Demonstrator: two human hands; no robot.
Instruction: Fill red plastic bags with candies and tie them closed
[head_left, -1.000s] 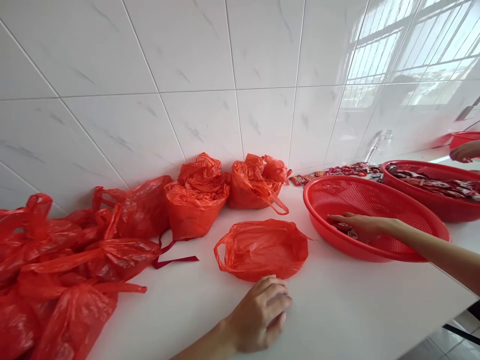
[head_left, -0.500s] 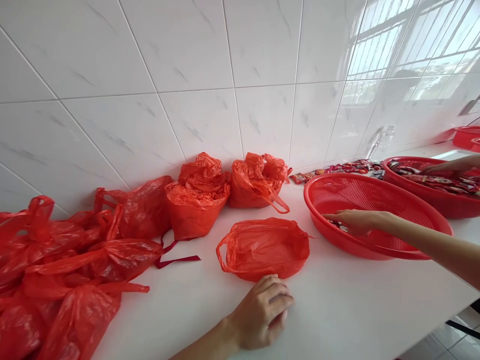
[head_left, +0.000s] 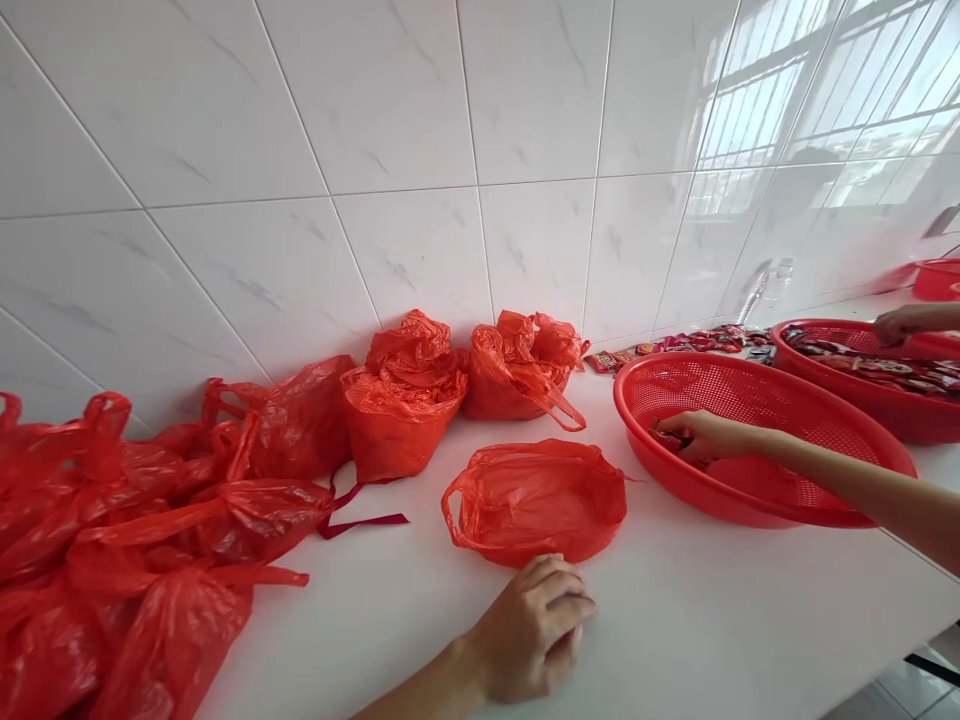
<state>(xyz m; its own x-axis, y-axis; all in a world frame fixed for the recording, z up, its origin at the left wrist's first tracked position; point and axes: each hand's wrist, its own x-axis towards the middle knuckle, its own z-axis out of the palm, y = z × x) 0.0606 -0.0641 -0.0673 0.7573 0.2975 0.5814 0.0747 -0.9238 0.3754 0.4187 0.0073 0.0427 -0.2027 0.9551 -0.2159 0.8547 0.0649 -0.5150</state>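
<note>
My left hand (head_left: pixel 531 630) rests with curled fingers on the white table, just in front of an open red plastic bag (head_left: pixel 536 500); whether anything is inside its fingers is hidden. The bag lies spread wide, its loop handle to the left. Inside the near red perforated basket (head_left: pixel 810 430), toward its left side, my right hand (head_left: pixel 709 437) is closed around small wrapped packets (head_left: pixel 673 436).
Knotted red bags (head_left: pixel 165 540) pile up at the left. Fuller red bags (head_left: pixel 405 410) stand along the tiled wall. Loose packets (head_left: pixel 697 342) lie behind the basket. Another person's hand (head_left: pixel 904 322) is over a second basket (head_left: pixel 862 400) of packets.
My right hand has closed on packets in the basket. The other person's hand has lifted above the packets in the second basket. My left hand stays by the open bag.
</note>
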